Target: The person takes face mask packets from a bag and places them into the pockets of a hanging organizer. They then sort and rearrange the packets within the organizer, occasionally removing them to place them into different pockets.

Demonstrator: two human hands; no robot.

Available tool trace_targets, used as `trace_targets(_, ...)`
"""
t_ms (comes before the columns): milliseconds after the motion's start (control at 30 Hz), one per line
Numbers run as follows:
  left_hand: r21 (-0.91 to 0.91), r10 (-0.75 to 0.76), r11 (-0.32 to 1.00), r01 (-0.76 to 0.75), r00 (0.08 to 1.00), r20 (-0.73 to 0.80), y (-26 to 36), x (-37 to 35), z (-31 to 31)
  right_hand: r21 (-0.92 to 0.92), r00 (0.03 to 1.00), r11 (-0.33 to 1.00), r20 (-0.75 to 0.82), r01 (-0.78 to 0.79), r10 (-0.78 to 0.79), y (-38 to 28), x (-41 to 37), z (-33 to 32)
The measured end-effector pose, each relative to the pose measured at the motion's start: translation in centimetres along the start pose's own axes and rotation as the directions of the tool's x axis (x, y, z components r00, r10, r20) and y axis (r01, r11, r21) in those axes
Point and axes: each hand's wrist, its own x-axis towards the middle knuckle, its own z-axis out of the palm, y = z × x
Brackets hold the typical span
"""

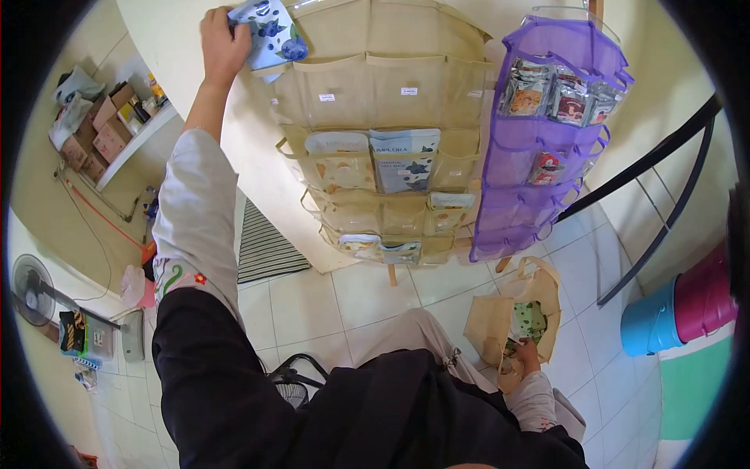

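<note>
Up at the top left, my left hand is closed on a light blue sheet mask packet printed with blueberries. The packet is at the upper left pocket of a beige hanging pocket organizer. Lower pockets hold more packets, among them an orange-patterned packet and a blueberry packet. My right hand is low on the right, fingers closed at the near rim of a beige tote bag. Green patterned packets show inside the bag, just beyond the fingers, which partly hide the grip.
Beside the organizer hangs a purple pocket organizer with small sachets. A black curved metal frame leans at the right, near blue and magenta buckets. On the left are a box-laden shelf and a fan.
</note>
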Motion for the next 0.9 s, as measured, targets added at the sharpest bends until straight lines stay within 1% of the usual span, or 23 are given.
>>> trace_targets(33, 0.106, 0.013, 0.994, -0.004, 0.997, -0.082, 3.9, 0.0, -1.2, -0.008, 1.000, 1.000, -0.007, -0.006, 0.006, 0.2, 0.0, 0.1)
trace_targets(67, 0.212, 0.034, 0.977, 0.001, 0.987, -0.159, 6.1, 0.1, -1.7, -0.027, 0.999, 0.999, -0.025, 0.023, -0.024, 0.6, 0.2, 0.3)
trace_targets(100, 0.148, -0.045, 0.986, 0.074, 0.981, -0.187, 5.6, -0.7, -1.4, -0.049, 0.998, 0.997, -0.043, 0.052, -0.054, 1.9, 1.2, 0.7)
trace_targets(133, 0.102, -0.120, 0.985, 0.138, 0.978, -0.170, 5.9, -1.3, -1.1, -0.073, 0.995, 0.994, -0.059, 0.082, -0.086, 3.1, 2.1, 1.0)
trace_targets(200, 0.016, -0.266, 0.963, 0.270, 0.955, -0.128, 7.2, -2.4, -1.5, -0.097, 0.992, 0.991, -0.070, 0.096, -0.103, 4.2, 2.7, 1.2)
trace_targets(233, -0.144, -0.477, 0.872, 0.469, 0.878, -0.031, 8.4, -2.7, -1.5, -0.109, 0.991, 0.989, -0.076, 0.104, -0.112, 4.5, 2.9, 1.3)
trace_targets(333, -0.121, -0.565, 0.810, 0.573, 0.819, 0.097, 10.8, -2.5, -1.5, -0.128, 0.991, 0.985, -0.061, 0.112, -0.120, 4.8, 3.1, 1.3)
trace_targets(367, -0.051, -0.596, 0.794, 0.606, 0.791, 0.137, 11.5, -2.2, -1.7, -0.093, 0.998, 0.995, -0.042, 0.041, -0.045, 3.7, 2.4, 1.0)
trace_targets(433, -0.092, -0.570, 0.805, 0.586, 0.807, 0.154, 11.2, -2.6, -1.5, -0.028, 0.995, 0.994, 0.006, -0.103, 0.103, 0.6, 0.4, 0.2)
trace_targets(533, -0.167, -0.560, 0.791, 0.588, 0.807, 0.188, 10.4, -3.3, -1.7, -0.027, 0.996, 0.997, -0.049, 0.071, -0.072, 1.1, 0.2, 0.6)
trace_targets(633, -0.215, -0.541, 0.787, 0.578, 0.815, 0.210, 9.8, -3.6, -2.3, -0.084, 0.995, 0.994, -0.059, 0.077, -0.082, 1.4, 0.6, 0.9)
trace_targets(667, -0.224, -0.532, 0.790, 0.571, 0.819, 0.213, 9.6, -3.6, -2.6, -0.077, 0.997, 0.995, -0.048, 0.064, -0.068, 1.2, 0.4, 0.8)
trace_targets(733, -0.170, -0.440, 0.869, 0.464, 0.883, 0.163, 8.7, -3.5, -2.8, -0.066, 0.999, 0.997, -0.027, 0.039, -0.041, 0.8, -0.1, 0.6)
trace_targets(767, -0.139, -0.390, 0.902, 0.408, 0.910, 0.141, 8.4, -3.5, -2.8, -0.068, 0.998, 0.996, -0.028, 0.052, -0.054, 0.7, -0.1, 0.6)
trace_targets(833, -0.138, -0.365, 0.913, 0.385, 0.919, 0.152, 8.2, -3.6, -2.6, -0.074, 0.996, 0.994, -0.031, 0.077, -0.079, 1.8, 0.7, 1.0)
trace_targets(900, -0.119, -0.348, 0.922, 0.368, 0.924, 0.157, 8.1, -3.6, -2.6, -0.077, 0.998, 0.995, -0.024, 0.063, -0.065, 1.5, 0.7, 0.9)
